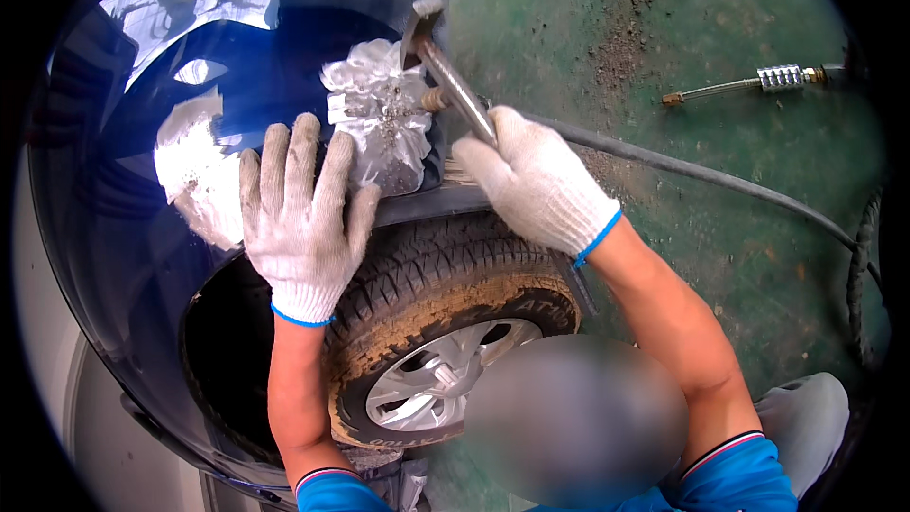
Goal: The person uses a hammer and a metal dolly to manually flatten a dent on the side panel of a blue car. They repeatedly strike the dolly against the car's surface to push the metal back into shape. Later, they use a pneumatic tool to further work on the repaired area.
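In a white knit glove, my left hand [299,218] lies with fingers stretched on the blue car panel [261,66], above the wheel arch. Its fingers reach between two silvery bare patches. The flat patch [194,161] is at left, and the crumpled, wrinkled patch [384,109] is to the right, at the panel's edge. My right hand [545,180], gloved too, is closed round the handle of a hammer [455,90]. The hammer head is raised over the upper right of the crumpled patch; whether it touches cannot be told.
Below the panel is a muddy tyre [417,275] on a silver alloy wheel [445,374]. A grey hose [701,175] crosses the green floor [720,303] at right, below a tool with a ribbed silver collar [780,79]. Loose dirt [626,19] lies at the top.
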Demonstrator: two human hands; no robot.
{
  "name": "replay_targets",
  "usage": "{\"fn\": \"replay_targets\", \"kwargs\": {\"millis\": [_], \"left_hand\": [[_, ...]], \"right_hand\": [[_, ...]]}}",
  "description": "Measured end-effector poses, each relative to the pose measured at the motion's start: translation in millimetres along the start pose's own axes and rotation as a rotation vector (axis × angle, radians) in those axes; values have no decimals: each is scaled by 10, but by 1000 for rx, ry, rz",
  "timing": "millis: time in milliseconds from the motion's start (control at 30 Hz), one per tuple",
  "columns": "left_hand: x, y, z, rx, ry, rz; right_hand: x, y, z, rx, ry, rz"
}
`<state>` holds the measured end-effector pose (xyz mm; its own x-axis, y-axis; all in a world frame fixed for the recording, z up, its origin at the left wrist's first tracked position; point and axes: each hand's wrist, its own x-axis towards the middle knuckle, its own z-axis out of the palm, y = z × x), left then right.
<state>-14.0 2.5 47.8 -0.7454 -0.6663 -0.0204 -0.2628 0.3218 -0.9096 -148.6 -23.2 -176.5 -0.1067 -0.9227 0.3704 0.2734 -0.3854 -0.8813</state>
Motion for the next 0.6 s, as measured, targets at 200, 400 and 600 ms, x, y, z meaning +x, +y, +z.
{"fn": "replay_targets", "kwargs": {"millis": [200, 400, 600], "left_hand": [[-10, -27, 10, -3, 8, 12], [-1, -18, 32, -24, 13, 12], [2, 15, 24, -23, 10, 10]], "right_hand": [[-1, -278, -174, 179, 96, 176], [-42, -104, -89, -135, -45, -164], [-15, -62, 48, -66, -76, 195]]}}
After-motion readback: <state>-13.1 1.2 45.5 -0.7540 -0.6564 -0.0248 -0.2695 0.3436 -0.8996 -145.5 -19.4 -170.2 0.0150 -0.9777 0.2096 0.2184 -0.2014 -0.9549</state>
